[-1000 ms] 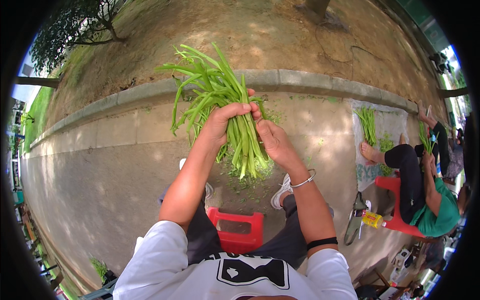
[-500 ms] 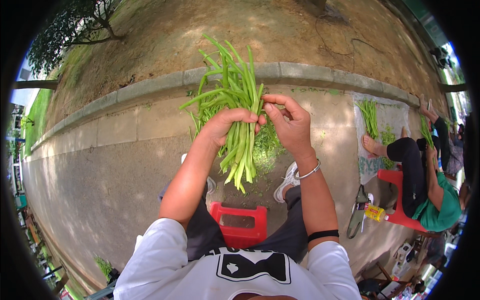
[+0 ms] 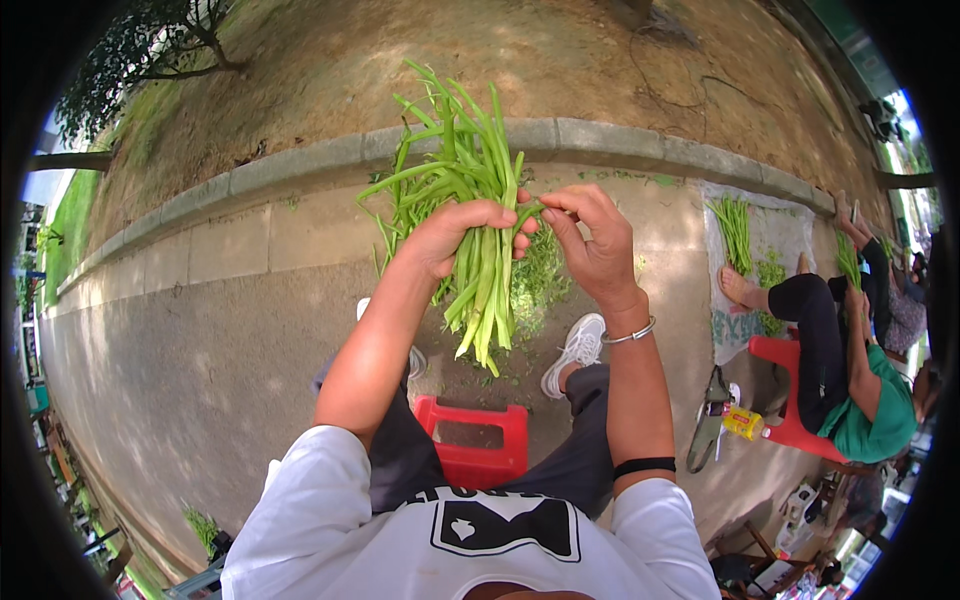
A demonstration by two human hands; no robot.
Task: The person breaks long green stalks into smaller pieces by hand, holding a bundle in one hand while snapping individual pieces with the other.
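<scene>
Bunched stems (image 3: 487,275) above the pavement (image 3: 200,390)

Bright green and slim, they splay at the far end, paler at the near. The left hand (image 3: 455,235) has its grip clamped round them; the right hand (image 3: 598,245) pinches a green shred (image 3: 531,211) just right.

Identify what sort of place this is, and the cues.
Outdoors, probably a paved path or roadside: a stone curb borders bare earth, with a tree at upper left and pavement below.
</scene>
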